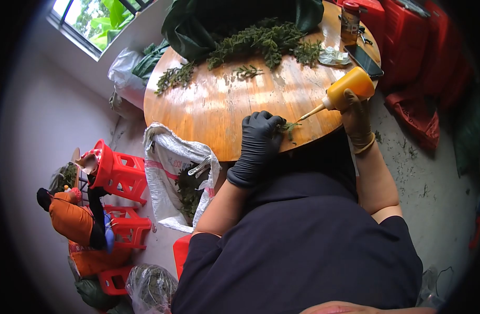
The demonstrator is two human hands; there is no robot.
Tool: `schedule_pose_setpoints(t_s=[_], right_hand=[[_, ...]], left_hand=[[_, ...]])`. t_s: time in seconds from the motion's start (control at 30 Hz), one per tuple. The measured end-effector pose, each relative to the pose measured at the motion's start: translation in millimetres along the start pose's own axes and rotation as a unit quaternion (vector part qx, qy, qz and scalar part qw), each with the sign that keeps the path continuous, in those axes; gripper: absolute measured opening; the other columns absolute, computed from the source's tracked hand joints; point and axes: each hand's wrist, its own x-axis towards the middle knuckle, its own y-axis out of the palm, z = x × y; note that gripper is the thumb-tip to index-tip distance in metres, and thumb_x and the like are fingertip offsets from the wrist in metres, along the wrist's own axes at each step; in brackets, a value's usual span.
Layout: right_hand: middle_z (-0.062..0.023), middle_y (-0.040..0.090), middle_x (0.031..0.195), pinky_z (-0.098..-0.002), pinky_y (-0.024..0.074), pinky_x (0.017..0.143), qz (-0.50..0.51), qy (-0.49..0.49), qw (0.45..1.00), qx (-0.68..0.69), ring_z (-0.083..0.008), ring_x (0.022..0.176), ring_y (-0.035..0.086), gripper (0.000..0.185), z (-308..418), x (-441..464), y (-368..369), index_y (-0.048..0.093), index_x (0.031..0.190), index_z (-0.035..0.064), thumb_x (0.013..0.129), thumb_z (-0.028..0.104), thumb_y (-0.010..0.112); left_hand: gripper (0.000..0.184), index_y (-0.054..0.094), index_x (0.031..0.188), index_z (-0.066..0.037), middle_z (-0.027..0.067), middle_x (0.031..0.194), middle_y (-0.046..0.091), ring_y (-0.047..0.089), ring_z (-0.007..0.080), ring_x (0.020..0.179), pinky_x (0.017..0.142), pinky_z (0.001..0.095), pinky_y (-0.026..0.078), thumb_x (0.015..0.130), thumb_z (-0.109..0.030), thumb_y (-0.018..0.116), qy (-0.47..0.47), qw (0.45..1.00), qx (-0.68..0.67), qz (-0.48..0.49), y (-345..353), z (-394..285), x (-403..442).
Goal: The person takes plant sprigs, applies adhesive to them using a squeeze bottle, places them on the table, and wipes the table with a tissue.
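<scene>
My left hand, in a dark glove, pinches a small green sprig near the front edge of the round wooden table. My right hand, in a tan glove, is wrapped round a yellow-orange squeeze bottle. The bottle is tilted, and its long thin nozzle points down and left to the sprig, with the tip beside it. Farther back lies a heap of green sprigs at the mouth of a dark green sack. A smaller loose sprig lies before the heap.
A phone, a crumpled wrapper and a jar stand or lie at the table's right. An open white sack holding greenery is left of my left arm. Another person is near red stools at the far left.
</scene>
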Motion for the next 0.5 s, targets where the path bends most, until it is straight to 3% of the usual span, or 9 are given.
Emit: schedule_pose_setpoints(t_s=[0.07, 0.13, 0.5], right_hand=[[-0.0122, 0.061, 0.112, -0.0417, 0.0561, 0.089, -0.002, -0.006, 1.0, -0.005, -0.0246, 0.105, 0.065, 0.036, 3.2, 0.5, 3.7, 0.05, 0.125, 0.002, 0.096, 0.019, 0.063], [-0.0066, 0.063, 0.099, -0.0356, 0.0564, 0.079, -0.025, -0.004, 1.0, -0.017, -0.0174, 0.09, 0.065, 0.033, 6.9, -0.3, 13.1, 0.056, 0.114, 0.0036, 0.092, 0.024, 0.07], [-0.0037, 0.061, 0.101, -0.0319, 0.0516, 0.084, -0.013, 0.003, 1.0, -0.018, -0.0142, 0.093, 0.062, 0.029, -1.5, -1.9, 10.8, 0.055, 0.116, 0.0047, 0.093, 0.017, 0.069]], left_hand=[[0.023, 0.073, 0.096, -0.013, 0.006, 0.09, 0.065, 0.061, 0.0281, 0.093, 0.091, 0.0406, 0.04, 0.073, -0.01, 0.074, -0.006, 1.0, -0.013, -0.001, 1.7, 2.4, -1.9], [0.023, 0.073, 0.097, -0.013, 0.0063, 0.09, 0.065, 0.061, 0.0283, 0.093, 0.091, 0.04, 0.04, 0.074, -0.01, 0.074, -0.021, 0.999, -0.038, 0.001, 2.1, 3.0, -3.0], [0.023, 0.073, 0.096, -0.013, 0.006, 0.09, 0.065, 0.061, 0.0282, 0.093, 0.091, 0.04, 0.04, 0.074, -0.01, 0.075, -0.016, 0.999, -0.039, 0.005, 3.1, 2.0, -1.5]])
